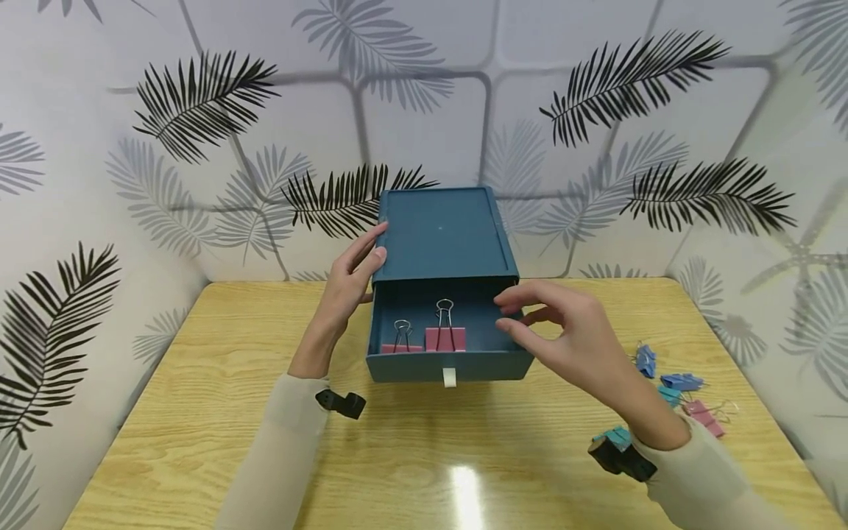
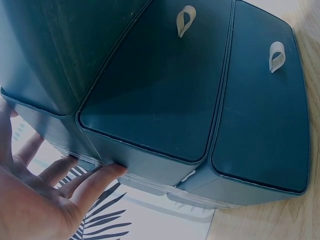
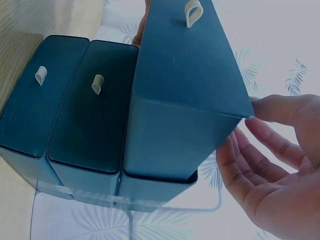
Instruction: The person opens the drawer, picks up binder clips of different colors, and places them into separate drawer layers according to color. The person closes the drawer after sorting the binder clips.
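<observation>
A dark blue drawer box (image 1: 440, 228) stands on the table, its top drawer (image 1: 411, 368) pulled out, with a white loop tab (image 1: 450, 377) on the front. Inside lie two pink binder clips: a small one (image 1: 402, 349) at the left and a larger one (image 1: 446, 339) near the middle, their wire handles pointing up. My left hand (image 1: 347, 276) rests with extended fingers against the left side of the box. At the drawer's right rim is my right hand (image 1: 570, 324), fingers bent loosely with a gap to the thumb and nothing visible between them.
On the table (image 1: 218, 412) to the right lie blue binder clips (image 1: 645, 361), teal clips (image 1: 616, 438) and a pink clip (image 1: 704, 418), partly behind the right forearm. Two lower drawers (image 2: 155, 90) stay closed beneath the top one. A leaf-patterned wall covering (image 1: 424, 132) stands behind.
</observation>
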`<state>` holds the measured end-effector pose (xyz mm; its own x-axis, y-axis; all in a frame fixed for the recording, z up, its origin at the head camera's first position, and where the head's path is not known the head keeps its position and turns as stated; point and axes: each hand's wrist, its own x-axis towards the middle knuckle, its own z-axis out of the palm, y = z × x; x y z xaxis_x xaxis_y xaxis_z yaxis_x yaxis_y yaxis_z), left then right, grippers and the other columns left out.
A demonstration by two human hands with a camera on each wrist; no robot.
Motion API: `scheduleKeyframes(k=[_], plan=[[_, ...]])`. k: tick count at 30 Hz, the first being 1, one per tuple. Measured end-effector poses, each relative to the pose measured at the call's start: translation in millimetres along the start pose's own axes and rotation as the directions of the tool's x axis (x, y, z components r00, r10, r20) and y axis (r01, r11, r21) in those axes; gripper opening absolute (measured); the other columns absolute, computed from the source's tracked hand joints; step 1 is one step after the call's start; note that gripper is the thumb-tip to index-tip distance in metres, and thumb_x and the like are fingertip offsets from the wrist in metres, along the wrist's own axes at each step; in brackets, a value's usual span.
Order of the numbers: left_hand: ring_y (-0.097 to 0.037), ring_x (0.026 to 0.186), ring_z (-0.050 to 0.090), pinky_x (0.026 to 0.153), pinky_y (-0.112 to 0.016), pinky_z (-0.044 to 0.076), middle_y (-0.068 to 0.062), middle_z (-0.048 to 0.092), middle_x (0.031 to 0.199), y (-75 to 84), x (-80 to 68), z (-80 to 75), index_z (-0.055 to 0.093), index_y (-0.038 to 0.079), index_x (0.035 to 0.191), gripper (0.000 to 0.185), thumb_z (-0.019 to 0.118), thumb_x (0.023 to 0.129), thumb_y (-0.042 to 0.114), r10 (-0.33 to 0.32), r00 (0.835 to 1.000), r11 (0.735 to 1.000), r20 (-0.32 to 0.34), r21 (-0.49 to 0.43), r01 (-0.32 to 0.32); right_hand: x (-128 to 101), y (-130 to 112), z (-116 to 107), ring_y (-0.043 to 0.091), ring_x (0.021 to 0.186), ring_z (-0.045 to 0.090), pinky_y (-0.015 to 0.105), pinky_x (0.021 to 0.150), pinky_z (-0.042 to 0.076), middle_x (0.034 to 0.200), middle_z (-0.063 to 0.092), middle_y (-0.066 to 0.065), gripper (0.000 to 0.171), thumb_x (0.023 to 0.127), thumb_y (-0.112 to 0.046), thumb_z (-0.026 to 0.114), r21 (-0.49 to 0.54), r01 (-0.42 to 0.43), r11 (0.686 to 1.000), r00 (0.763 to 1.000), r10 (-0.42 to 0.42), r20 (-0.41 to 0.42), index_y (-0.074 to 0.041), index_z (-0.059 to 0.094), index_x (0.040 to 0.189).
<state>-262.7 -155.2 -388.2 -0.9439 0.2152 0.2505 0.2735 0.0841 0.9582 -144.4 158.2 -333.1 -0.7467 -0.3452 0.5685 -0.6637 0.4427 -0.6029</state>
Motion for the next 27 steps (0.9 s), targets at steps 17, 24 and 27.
scheduleKeyframes(k=[17,24,27], plan=[[-0.028,0.145,0.041,0.092,-0.072,0.047,0.004,0.036,0.163,-3.2,-0.4,-2.0,0.049,0.038,0.154,0.049,0.055,0.105,0.043,-0.007,1.0,1.0,-0.013,0.0,0.007,-36,6,-9,0.019,0.1,0.066,0.023,0.079,0.058,0.108,0.07,0.007,0.042,0.082,0.017,0.076,0.145,-0.026,0.989,0.994,0.04,-0.098,-0.004,0.071,0.118],[-0.028,0.145,0.04,0.092,-0.071,0.048,0.003,0.036,0.163,0.4,0.6,-1.1,0.048,0.038,0.154,0.049,0.055,0.105,0.043,-0.005,1.0,1.0,-0.008,0.002,0.005,-55,15,-14,0.019,0.102,0.065,0.024,0.079,0.058,0.111,0.069,0.008,0.042,0.082,0.018,0.075,0.14,-0.091,0.986,0.984,0.11,-0.138,-0.002,0.071,0.118],[-0.028,0.146,0.04,0.092,-0.071,0.048,0.003,0.035,0.164,0.4,0.6,-1.2,0.048,0.037,0.154,0.049,0.054,0.106,0.043,-0.002,1.0,1.0,-0.006,-0.001,0.002,-63,20,-16,0.02,0.102,0.065,0.024,0.079,0.057,0.112,0.068,0.011,0.041,0.082,0.02,0.074,0.137,-0.096,0.986,0.982,0.117,-0.15,0.001,0.07,0.118]])
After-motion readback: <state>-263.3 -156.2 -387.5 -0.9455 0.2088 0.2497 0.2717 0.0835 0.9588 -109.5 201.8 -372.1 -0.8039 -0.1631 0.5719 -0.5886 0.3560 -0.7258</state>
